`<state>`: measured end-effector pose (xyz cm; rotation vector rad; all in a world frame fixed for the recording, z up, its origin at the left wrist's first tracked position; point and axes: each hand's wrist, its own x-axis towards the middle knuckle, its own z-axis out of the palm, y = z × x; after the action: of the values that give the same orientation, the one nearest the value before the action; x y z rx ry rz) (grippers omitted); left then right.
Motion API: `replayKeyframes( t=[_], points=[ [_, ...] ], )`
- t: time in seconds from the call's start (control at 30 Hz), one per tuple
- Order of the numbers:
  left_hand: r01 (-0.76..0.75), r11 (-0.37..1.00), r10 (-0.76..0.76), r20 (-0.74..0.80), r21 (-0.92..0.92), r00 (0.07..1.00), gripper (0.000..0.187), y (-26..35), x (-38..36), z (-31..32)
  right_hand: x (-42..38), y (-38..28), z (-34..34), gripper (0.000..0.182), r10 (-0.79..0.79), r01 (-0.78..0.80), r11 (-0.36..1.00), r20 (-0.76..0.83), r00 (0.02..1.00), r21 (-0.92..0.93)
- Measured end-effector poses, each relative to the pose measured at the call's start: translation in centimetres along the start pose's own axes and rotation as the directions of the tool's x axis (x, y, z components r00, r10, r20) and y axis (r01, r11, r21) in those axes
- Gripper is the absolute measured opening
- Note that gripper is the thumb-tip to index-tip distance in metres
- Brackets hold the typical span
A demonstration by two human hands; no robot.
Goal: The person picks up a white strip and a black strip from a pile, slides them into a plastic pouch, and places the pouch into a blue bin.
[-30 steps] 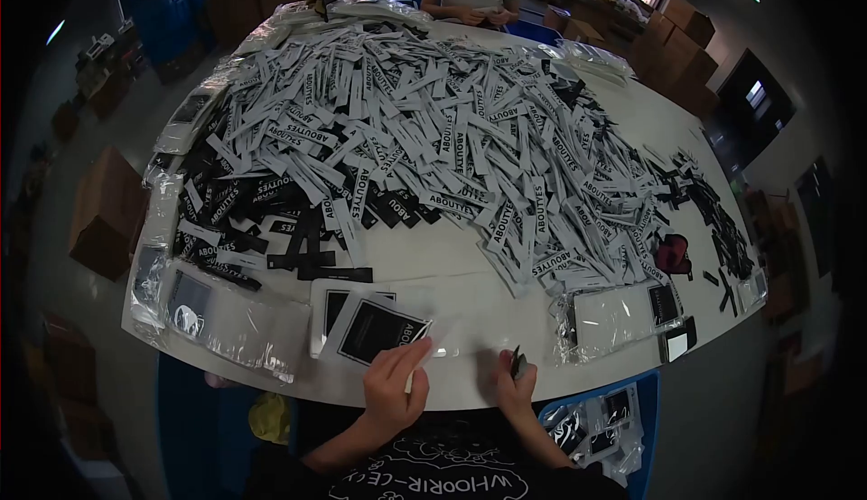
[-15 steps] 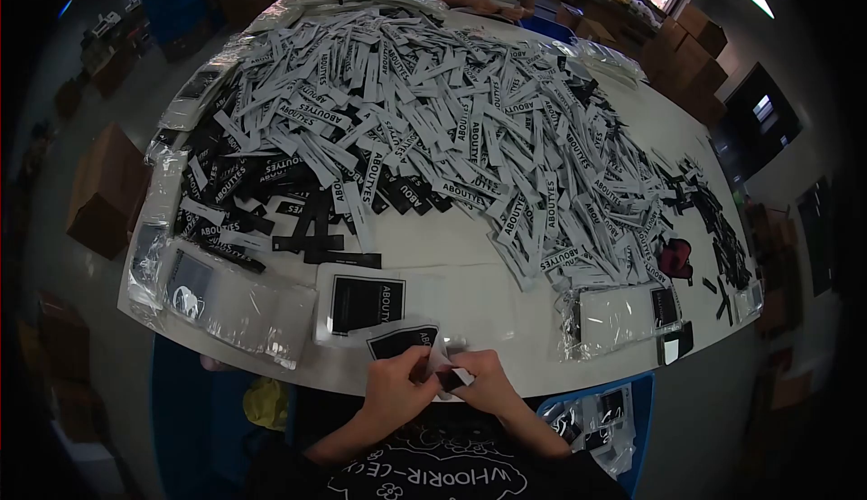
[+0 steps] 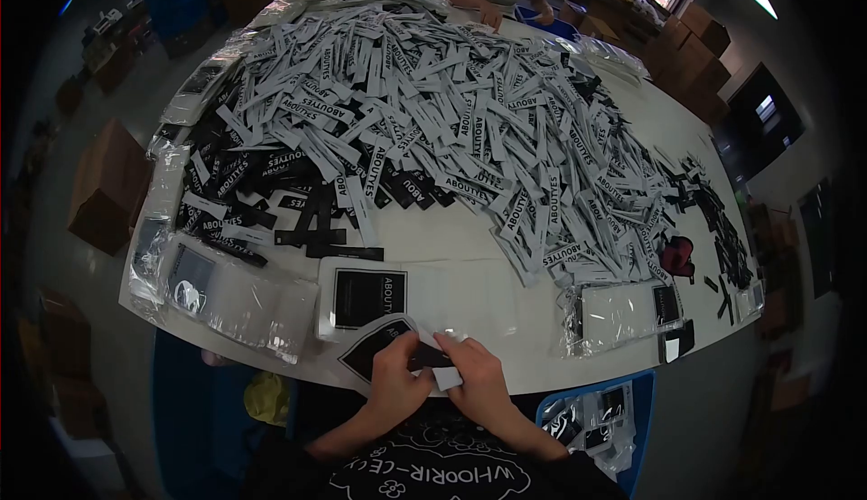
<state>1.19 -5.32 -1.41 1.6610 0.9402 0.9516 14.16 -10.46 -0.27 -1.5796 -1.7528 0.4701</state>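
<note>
The left hand [image 3: 399,379] grips a bag [image 3: 368,346] and the right hand [image 3: 477,377] pinches a dark card [image 3: 431,358], apparently joining them, which calls for aligned edges.

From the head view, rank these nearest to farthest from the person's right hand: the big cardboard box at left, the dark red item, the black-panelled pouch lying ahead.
From the right hand:
1. Black-panelled pouch: just ahead, leftward.
2. Dark red item: right side of the table.
3. Cardboard box: beyond the table, left.
</note>
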Motion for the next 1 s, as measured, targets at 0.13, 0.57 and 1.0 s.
replayKeyframes(
  t=[0.13, 0.57, 1.0],
  points=[
    [-0.169, 0.961, 0.179, -0.024, 0.219, 0.984, 0.016, -0.1, -0.1, -0.1, 0.1, 0.5, 0.3, 0.048, -0.052, 0.064, 0.991, -0.099, 0.994, 0.114],
    [-0.672, 0.724, 0.67, 0.075, 0.157, 0.739, 0.04, 2.6, -0.8, -1.8, -1.5, -1.4, -3.2, 0.016, 0.292, -0.3, 0.608, 0.144, 0.945, 0.735],
    [-0.48, 0.852, 0.445, 0.195, 0.208, 0.874, 0.087, 0.8, 0.4, 1.1, 1.2, 0.2, -3.2, 0.019, 0.242, 0.235, 0.207, -0.283, 0.928, 0.95]
  ],
)
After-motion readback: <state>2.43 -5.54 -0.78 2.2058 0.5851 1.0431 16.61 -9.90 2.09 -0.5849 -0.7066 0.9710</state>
